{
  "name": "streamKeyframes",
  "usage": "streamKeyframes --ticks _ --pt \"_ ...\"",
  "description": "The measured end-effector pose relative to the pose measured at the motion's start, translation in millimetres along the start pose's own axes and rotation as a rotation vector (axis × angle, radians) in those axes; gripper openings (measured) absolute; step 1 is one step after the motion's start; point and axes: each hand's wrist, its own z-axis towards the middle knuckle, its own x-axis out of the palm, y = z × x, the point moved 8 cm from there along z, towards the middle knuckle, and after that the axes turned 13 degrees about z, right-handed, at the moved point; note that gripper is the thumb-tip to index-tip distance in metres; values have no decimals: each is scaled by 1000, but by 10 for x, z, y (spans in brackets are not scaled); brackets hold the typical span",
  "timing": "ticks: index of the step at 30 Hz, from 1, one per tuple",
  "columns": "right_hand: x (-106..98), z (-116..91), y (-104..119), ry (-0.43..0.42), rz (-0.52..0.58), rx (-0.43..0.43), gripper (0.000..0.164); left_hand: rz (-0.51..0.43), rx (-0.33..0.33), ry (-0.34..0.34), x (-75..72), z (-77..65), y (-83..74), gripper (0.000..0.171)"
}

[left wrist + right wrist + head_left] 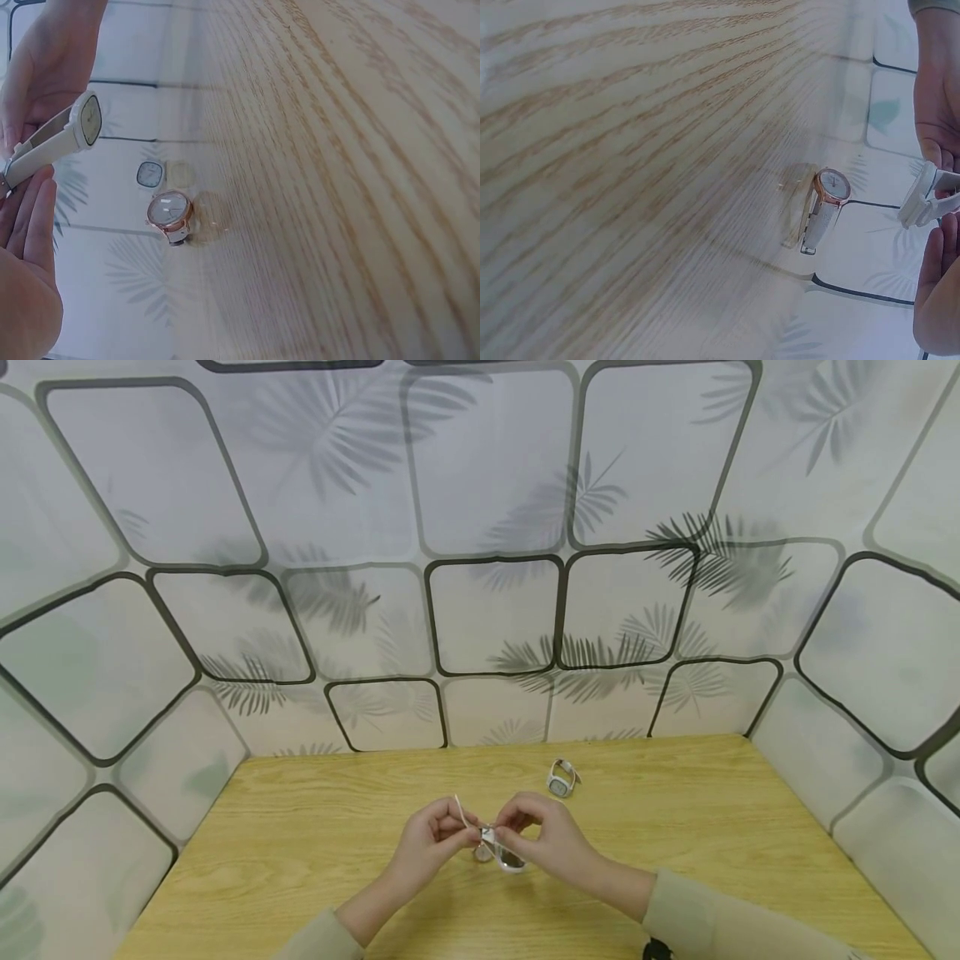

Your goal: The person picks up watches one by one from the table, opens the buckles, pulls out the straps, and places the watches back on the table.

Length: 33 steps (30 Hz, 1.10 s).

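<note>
Held up over the table is a white wristwatch (512,862) with a squarish face, its strap bent into a loop. My left hand (427,847) pinches the strap near the buckle, and one thin strap end points upward beside the fingers. On the other side, my right hand (551,839) pinches the strap between thumb and fingers. In the left wrist view the watch's white strap (41,157) runs between both hands. Beneath the hands, a rose-gold watch (169,208) with a round face and pale strap lies on the table.
Another white watch (559,786) with a squarish dial rests on its looped strap, behind the right hand. The wood-grain table (337,810) is bounded by a leaf-patterned wall covering (495,618) at the back and sides. Something black (657,950) shows at the right sleeve.
</note>
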Motion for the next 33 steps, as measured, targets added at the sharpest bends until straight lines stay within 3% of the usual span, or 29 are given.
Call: streamKeyframes --ticks 21,33 --pt "26 -11 -63 35 52 58 10 -64 -46 -1 -23 -1 45 31" --pt "21 -2 -95 22 21 58 8 -7 -79 -44 -35 15 53 28"
